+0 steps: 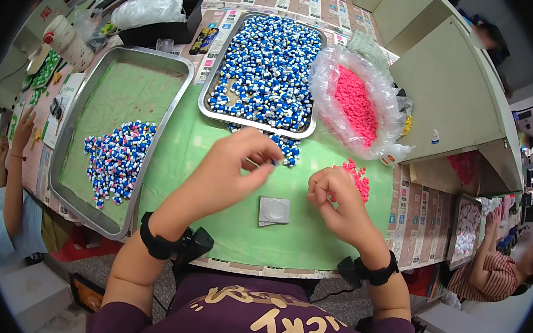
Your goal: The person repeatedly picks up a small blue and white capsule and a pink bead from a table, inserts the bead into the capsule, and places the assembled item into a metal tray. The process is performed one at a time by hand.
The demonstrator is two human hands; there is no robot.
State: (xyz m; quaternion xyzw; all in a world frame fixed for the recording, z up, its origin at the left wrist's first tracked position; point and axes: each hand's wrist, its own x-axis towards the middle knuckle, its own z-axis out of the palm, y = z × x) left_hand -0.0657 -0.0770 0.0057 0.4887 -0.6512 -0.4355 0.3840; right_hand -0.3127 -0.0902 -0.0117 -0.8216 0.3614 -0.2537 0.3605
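Observation:
My left hand point(232, 167) is curled just in front of a metal tray point(204, 102) heaped with small blue-and-white pieces point(268, 66). A small dark blue piece point(273, 162) shows at its fingertips, next to a loose pile of blue-and-white pieces point(289, 151) spilling out below the tray's rim. My right hand point(339, 200) is closed in a pinch beside a small heap of pink pieces point(359, 180); its fingers hide whatever they hold. Between the hands, nearer to me, a small square pad with a pale round disc point(274, 211) lies on the green cloth point(236, 233).
At left, a second metal tray point(187, 76) holds blue-white-pink pieces point(118, 161). A clear plastic bag point(325, 96) of pink pieces stands right of the far tray, beside a grey cabinet point(454, 87). A black box point(164, 32) stands far left. Other people sit at both sides.

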